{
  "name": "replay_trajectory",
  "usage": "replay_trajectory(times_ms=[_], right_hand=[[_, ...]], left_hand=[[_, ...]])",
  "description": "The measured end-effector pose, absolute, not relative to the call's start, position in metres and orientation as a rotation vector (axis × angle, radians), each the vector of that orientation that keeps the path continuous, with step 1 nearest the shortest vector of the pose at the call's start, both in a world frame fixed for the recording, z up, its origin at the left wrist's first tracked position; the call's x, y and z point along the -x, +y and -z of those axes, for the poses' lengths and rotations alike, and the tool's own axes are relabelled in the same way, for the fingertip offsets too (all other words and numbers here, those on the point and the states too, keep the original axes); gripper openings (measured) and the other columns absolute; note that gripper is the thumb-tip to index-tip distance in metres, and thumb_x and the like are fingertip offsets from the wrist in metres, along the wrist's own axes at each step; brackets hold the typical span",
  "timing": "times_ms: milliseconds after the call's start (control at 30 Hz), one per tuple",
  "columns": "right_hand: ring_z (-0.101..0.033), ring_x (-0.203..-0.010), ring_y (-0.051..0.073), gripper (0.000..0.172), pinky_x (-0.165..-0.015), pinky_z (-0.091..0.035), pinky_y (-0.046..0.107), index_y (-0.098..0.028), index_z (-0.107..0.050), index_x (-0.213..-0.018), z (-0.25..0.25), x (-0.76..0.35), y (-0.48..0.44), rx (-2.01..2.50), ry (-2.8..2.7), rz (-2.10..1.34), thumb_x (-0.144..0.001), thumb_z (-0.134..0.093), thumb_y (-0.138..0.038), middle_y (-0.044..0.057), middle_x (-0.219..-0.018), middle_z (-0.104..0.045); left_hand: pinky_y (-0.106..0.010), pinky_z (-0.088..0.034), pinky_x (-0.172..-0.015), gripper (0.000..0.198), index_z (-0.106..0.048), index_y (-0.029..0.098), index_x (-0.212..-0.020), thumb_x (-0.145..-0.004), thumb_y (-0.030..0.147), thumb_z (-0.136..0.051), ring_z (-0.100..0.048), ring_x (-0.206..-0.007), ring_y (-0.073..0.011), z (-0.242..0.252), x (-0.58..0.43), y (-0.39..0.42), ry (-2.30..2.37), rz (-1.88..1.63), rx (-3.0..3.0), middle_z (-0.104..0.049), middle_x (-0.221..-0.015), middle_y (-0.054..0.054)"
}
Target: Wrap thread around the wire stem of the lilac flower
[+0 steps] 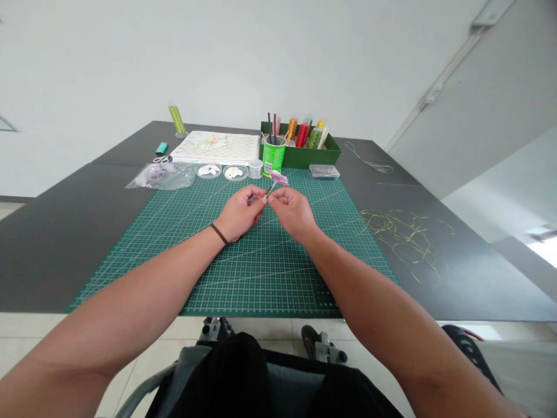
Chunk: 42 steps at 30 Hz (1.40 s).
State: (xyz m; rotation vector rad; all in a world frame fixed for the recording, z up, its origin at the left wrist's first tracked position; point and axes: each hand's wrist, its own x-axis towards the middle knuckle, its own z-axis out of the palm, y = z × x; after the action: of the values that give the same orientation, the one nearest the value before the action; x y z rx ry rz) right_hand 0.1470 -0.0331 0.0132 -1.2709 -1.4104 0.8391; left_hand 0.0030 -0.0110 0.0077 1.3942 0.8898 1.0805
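Note:
A small pink-purple flower [279, 177] on a thin stem is held up between my two hands over the green cutting mat [270, 261]. My left hand [243, 212], with a dark band at the wrist, is closed on the stem just below the flower. My right hand [293, 213] pinches close beside it, fingertips nearly touching the left ones at the stem's lower end. What lies between the right fingertips is too small to make out.
Behind the mat stand a green can [274, 158] with sticks, a green box [300, 155] of thread spools, a white board [217, 147], dishes of white pieces [209, 170] and a plastic bag [163, 176]. Loose yellow-green cord [402, 235] lies to the right.

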Motion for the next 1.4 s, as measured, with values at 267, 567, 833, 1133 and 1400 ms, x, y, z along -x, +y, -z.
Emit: replay_trajectory(times_ms=[267, 567, 833, 1133, 1400], right_hand=[[-0.036, -0.048, 0.009, 0.013, -0.047, -0.026, 0.026, -0.022, -0.057, -0.073, -0.012, -0.146, -0.033, 1.261, -1.393, -0.853, -0.082, -0.063, -0.028, -0.006, -0.055, -0.048], [-0.036, -0.049, 0.009, 0.013, -0.048, -0.026, 0.025, -0.022, -0.054, -0.072, -0.013, -0.147, -0.035, 1.262, -1.39, -0.851, -0.083, -0.061, -0.025, -0.007, -0.055, -0.046], [-0.033, -0.048, 0.009, 0.014, -0.048, -0.025, 0.026, -0.023, -0.054, -0.071, -0.015, -0.147, -0.037, 1.272, -1.412, -0.805, -0.083, -0.062, -0.025, -0.007, -0.053, -0.043], [-0.033, -0.05, 0.01, 0.012, -0.051, -0.025, 0.028, -0.023, -0.055, -0.073, -0.011, -0.148, -0.033, 1.339, -1.41, -0.735, -0.082, -0.063, -0.025, -0.007, -0.054, -0.043], [-0.034, -0.049, 0.009, 0.012, -0.05, -0.027, 0.027, -0.022, -0.055, -0.073, -0.017, -0.146, -0.036, 1.345, -1.405, -0.785, -0.083, -0.062, -0.024, -0.008, -0.053, -0.044]], left_hand=[[-0.016, -0.026, -0.041, 0.011, -0.06, 0.017, -0.083, -0.089, 0.026, -0.059, -0.042, -0.046, -0.0071, -0.011, -0.002, -0.012, 0.798, -0.996, -1.193, -0.048, -0.056, 0.004], [-0.015, -0.036, -0.042, 0.015, -0.055, 0.015, -0.077, -0.092, 0.014, -0.055, -0.046, -0.047, -0.0053, -0.011, -0.005, -0.012, 0.809, -0.945, -1.228, -0.052, -0.062, 0.004], [-0.014, -0.025, -0.036, 0.014, -0.05, 0.019, -0.084, -0.095, 0.022, -0.057, -0.036, -0.037, -0.0019, -0.016, -0.003, -0.017, 0.807, -0.887, -1.189, -0.052, -0.064, 0.007], [-0.013, -0.018, -0.037, 0.023, -0.05, 0.016, -0.074, -0.096, 0.02, -0.052, -0.033, -0.04, -0.0032, -0.024, -0.002, -0.018, 0.806, -0.849, -1.01, -0.046, -0.058, 0.005], [-0.014, -0.037, -0.042, 0.022, -0.05, 0.017, -0.076, -0.093, 0.024, -0.063, -0.044, -0.047, -0.0054, -0.022, -0.002, -0.019, 0.787, -0.858, -1.003, -0.048, -0.062, 0.004]])
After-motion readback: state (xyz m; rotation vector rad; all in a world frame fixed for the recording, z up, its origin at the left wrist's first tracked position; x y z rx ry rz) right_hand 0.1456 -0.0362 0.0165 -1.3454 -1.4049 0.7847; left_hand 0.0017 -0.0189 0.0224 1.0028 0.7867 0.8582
